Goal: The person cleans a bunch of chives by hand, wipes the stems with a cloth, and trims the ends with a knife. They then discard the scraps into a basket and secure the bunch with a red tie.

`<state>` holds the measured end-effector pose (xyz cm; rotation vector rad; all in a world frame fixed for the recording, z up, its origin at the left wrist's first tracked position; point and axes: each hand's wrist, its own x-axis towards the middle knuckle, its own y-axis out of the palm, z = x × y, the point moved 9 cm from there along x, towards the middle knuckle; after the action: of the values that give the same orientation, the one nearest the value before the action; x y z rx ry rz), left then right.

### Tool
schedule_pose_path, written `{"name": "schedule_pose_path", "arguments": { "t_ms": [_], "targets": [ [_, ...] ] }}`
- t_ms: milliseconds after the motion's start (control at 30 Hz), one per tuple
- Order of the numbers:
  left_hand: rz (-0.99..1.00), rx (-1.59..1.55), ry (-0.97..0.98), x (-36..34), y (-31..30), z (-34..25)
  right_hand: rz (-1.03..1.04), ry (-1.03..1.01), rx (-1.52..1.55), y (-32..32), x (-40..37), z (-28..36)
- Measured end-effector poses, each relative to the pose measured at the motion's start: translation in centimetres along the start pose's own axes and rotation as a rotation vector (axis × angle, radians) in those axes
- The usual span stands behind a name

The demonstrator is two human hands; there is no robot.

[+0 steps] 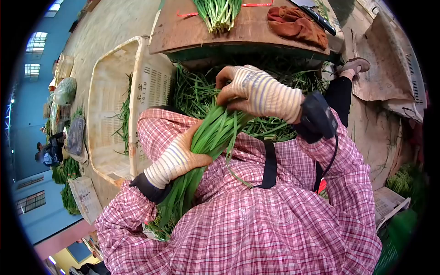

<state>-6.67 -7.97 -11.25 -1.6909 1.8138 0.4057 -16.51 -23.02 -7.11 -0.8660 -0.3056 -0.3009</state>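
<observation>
A thick bunch of long green garlic chives point(213, 133) lies slantwise across my lap. My left hand point(176, 158), in a striped knit glove with bare-looking brownish fingers, is wrapped round its middle. The blades trail down past my left wrist. At the upper end of the bunch, my right hand point(256, 91), in a matching glove, has its fingers curled onto the chives. That end is partly hidden beneath the fingers. One loose blade point(237, 173) hangs down over my checked clothing.
Ahead stands a wooden table point(183, 27) bearing another chive bunch point(217, 13), a red strip point(256, 4), a brown cloth point(298, 26) and a black-handled knife point(321, 20). Loose greens point(197, 89) heap below it. A white plastic crate point(114, 156) is at left; another person's foot point(355, 66) shows right.
</observation>
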Motion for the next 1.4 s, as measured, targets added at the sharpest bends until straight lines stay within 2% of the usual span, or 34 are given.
{"name": "schedule_pose_path", "arguments": {
  "t_ms": [100, 133, 167, 267, 300, 367, 467, 500, 567, 633, 733, 767, 833, 900, 933, 967, 1033, 1100, 1133, 1167, 1200, 1233, 1267, 1367, 1400],
  "targets": [
    [0.046, -0.055, 0.004, 0.5, 0.5, 0.1, -0.079, -0.010, 0.112, 0.7, -0.7, -0.9],
    [0.086, -0.115, -0.038, 0.4, 0.8, -0.2, -0.143, 0.114, 0.245, 1.0, -1.1, -2.0],
    [0.107, -0.112, -0.036, 0.4, 0.9, -0.3, -0.168, 0.380, 0.354, 1.7, -2.4, -3.8],
    [0.155, -0.122, -0.028, 0.4, 1.1, -0.4, -0.521, 0.513, 0.516, -0.6, -5.9, -7.4],
    [0.157, -0.140, -0.028, 0.3, 0.8, 0.1, -0.650, 0.769, 0.647, -1.7, -8.6, -9.6],
    [0.138, -0.144, -0.034, 0.2, -0.1, 1.3, -0.661, 0.920, 0.529, -3.4, -13.7, -15.6],
    [0.072, -0.077, -0.089, 0.4, -1.0, 1.8, -0.385, 0.439, -0.559, -6.3, -8.8, -6.3],
    [0.083, -0.039, -0.092, 0.8, -0.8, 1.5, -0.271, 0.392, -0.418, -4.9, -6.6, -3.9],
    [0.099, 0.045, -0.092, 1.5, -0.5, 0.9, -0.208, 0.131, -0.163, -2.2, -3.7, 0.5],
    [0.101, 0.068, -0.087, 1.5, 0.0, -0.1, -0.117, -0.064, -0.089, 0.7, -2.9, 1.7],
    [0.103, 0.125, -0.108, 1.5, -0.2, -0.1, -0.174, -0.033, 0.029, 2.2, -2.7, 0.5],
    [0.120, 0.090, -0.122, 1.4, -0.2, -0.2, -0.175, 0.078, 0.077, 2.4, -3.0, -0.3],
    [0.155, 0.056, -0.115, 1.4, -0.5, -0.5, -0.411, 0.382, 0.419, 1.5, -4.3, -2.5],
    [0.187, 0.047, -0.083, 0.9, -0.8, -0.1, -0.723, 0.528, 0.697, -0.8, -6.5, -6.3],
    [0.180, -0.040, -0.099, 0.2, -1.1, 0.0, -0.802, 0.641, 0.792, -2.7, -8.3, -7.5],
    [0.151, -0.124, -0.145, -0.5, -1.3, 0.2, -0.861, 0.714, 0.669, -3.9, -10.6, -10.4],
    [0.090, -0.295, -0.227, -2.1, -1.5, 0.5, -0.438, 0.660, -0.201, -4.8, -14.1, -14.3],
    [0.116, -0.304, -0.141, -1.6, -1.8, 0.8, -0.471, 0.563, -0.549, -7.2, -14.1, -9.8],
    [0.104, -0.274, -0.117, -1.3, -1.8, 0.3, -0.586, 0.519, -0.364, -8.5, -13.7, -9.2],
    [0.080, -0.257, -0.115, -1.3, -1.8, 0.1, -0.690, 0.712, -0.090, -9.4, -14.1, -9.3],
    [0.073, -0.312, -0.069, -0.9, -2.0, 0.6, -0.733, 0.678, 0.111, -9.8, -13.2, -8.8],
    [0.105, -0.375, -0.152, -1.2, -1.7, 0.9, -0.768, 0.643, 0.329, -9.4, -12.4, -8.7],
    [0.080, -0.368, -0.164, -1.6, -2.0, 1.4, -0.670, 0.592, 0.469, -8.4, -11.2, -8.4],
    [0.092, -0.346, -0.083, -1.2, -0.7, -0.6, -0.661, 0.499, 0.822, -5.7, -7.3, -5.8],
    [0.107, -0.342, -0.051, -1.2, -0.2, -1.4, -0.458, 0.512, 0.903, -3.8, -6.1, -5.2]
  ]
}}
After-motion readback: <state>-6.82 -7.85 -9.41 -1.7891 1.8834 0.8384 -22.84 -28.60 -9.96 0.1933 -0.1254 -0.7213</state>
